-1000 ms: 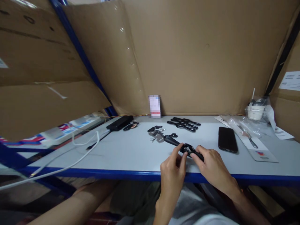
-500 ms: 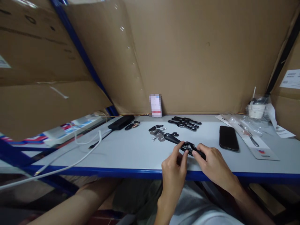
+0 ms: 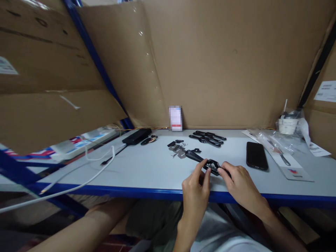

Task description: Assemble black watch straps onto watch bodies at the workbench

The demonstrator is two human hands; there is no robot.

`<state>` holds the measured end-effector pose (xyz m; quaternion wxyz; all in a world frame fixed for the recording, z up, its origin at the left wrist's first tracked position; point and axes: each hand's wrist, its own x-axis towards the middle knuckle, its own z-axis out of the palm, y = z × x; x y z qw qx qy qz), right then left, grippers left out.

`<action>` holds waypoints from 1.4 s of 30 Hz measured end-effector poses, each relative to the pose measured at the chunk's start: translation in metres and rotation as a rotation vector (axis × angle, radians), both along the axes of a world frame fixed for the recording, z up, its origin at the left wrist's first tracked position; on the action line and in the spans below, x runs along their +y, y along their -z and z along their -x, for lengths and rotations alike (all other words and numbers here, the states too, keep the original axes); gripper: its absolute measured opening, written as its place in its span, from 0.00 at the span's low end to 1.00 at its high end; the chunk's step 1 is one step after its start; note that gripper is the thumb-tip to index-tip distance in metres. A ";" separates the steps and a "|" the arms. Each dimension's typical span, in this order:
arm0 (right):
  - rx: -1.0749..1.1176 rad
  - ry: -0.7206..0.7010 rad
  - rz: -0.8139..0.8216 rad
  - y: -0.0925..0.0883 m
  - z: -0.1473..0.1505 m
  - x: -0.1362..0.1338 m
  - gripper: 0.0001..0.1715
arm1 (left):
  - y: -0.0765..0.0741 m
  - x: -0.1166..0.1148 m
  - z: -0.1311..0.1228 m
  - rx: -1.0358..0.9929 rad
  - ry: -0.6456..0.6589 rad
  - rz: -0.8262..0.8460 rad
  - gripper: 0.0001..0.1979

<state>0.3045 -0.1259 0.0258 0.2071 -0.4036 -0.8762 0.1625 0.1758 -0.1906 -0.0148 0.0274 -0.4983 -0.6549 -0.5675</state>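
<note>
A long black part with a rounded left end and a wide, hollow middle is held at a slant just above the table's front area. Small grey, shiny bits show inside the hollow. My left hand is closed, thumb and forefinger pinching the rim of the hollow middle. My right hand is closed around the right end, thumb and forefinger at the hollow's edge. Its fingers hide most of that end. Beyond the part's left end lie small grey metal plates and a small black piece.
Several slim black pieces lie in a pile behind. A black phone and a packaged tool are at right, near a cup. A black box and white cable are at left; a lit phone leans on cardboard.
My right hand has shifted slightly, and more of the hollow middle now shows. My left hand keeps its pinch. The whole view has moved a little.
</note>
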 end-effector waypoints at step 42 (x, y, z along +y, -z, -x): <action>0.556 -0.202 0.303 0.010 -0.006 -0.002 0.21 | -0.016 -0.006 -0.003 -0.551 0.466 0.059 0.22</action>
